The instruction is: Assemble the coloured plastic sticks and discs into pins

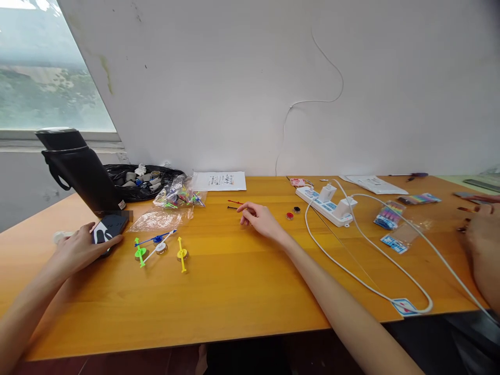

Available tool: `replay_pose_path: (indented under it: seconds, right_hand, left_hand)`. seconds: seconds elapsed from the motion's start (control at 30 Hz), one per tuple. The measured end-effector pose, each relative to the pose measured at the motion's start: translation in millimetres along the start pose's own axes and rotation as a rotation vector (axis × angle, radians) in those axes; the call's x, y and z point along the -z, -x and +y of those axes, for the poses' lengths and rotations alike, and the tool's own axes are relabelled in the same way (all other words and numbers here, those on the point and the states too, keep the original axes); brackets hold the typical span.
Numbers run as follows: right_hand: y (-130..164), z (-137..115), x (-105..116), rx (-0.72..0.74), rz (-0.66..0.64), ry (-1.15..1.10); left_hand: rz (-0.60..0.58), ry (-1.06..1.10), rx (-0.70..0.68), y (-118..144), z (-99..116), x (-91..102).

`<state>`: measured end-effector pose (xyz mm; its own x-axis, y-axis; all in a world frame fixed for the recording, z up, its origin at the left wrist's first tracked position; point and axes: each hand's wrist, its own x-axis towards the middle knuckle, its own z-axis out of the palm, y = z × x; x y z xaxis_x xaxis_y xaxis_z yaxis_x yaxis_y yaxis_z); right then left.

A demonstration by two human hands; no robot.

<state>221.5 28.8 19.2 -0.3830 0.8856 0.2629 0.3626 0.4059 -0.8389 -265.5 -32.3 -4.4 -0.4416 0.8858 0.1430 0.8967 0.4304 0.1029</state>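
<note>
Head view: the left hand lies at eight o'clock on the counter, fingers loosely curled over a dark phone, touching it. The right hand, near centre, is half open with fingertips bent down, touching two thin sticks, one red and one black, at its eleven o'clock. Three spinning tops, green, blue-white and yellow, lie between the hands. Two small discs, red and black, sit at the right hand's three o'clock. Another person's hand rests at the far right
</note>
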Motion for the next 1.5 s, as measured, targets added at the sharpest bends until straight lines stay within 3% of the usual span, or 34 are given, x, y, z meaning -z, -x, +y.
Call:
replay_pose_path:
  seconds: [0.1, 0.2, 0.33, 0.43, 0.53, 0.67, 0.73, 0.8, 0.9, 1.03, 1.17, 1.37, 1.5]
  right_hand:
    - [-0.5, 1.8, -1.3, 0.000, -0.008, 0.000]
    - [-0.8, 3.6, -2.7, 0.004, -0.012, -0.001]
    - [-0.1, 4.3, -4.4, 0.004, -0.016, 0.001]
    - [1.4, 4.4, -8.3, 0.003, -0.028, 0.002]
    - [3.3, 5.2, -14.6, 0.002, -0.051, 0.023]
    - [3.6, 5.4, -15.0, 0.022, -0.081, 0.111]
    - [2.7, 5.0, -6.6, 0.040, 0.001, 0.268]
    - [2.0, 5.3, 7.5, 0.044, 0.151, 0.512]
    - [3.2, 8.4, 31.9, -0.041, 0.313, 0.867]
    - [8.5, 15.5, 53.9, -0.259, 0.322, 1.100]
    - [12.6, 21.4, 61.2, -0.456, 0.283, 1.160]
    - [13.1, 27.6, 64.7, -0.514, 0.234, 1.094]
    - [9.6, 31.8, 61.0, -0.439, 0.178, 1.052]
  left_hand:
    - [-0.079, -0.005, -0.020, 6.2, -0.9, 2.9]
    - [-0.080, 0.033, -0.054, 11.9, 0.6, 5.9]
    - [0.023, -0.014, -0.063, 20.2, 10.6, 14.5]
    - [0.096, 0.004, -0.025, 30.6, 32.8, 37.1]
    - [0.117, 0.126, -0.121, 46.9, 76.5, 72.7]
    - [0.126, 0.363, -0.422, 70.7, 161.4, 105.7]
    - [0.070, 0.420, -0.569, 78.0, 203.1, 104.9]
    - [-0.032, 0.449, -0.634, 81.7, 236.1, 93.2]
    - [-0.135, 0.567, -0.710, 86.3, 263.7, 64.6]
    - [-0.280, 0.713, -0.814, 98.4, 269.4, 27.5]
    - [-0.282, 0.645, -0.877, 106.7, 262.7, 7.8]
    - [-0.270, 0.562, -0.954, 94.5, 254.9, 8.6]
    - [-0.462, 0.506, -1.073, 80.1, 243.9, 22.5]
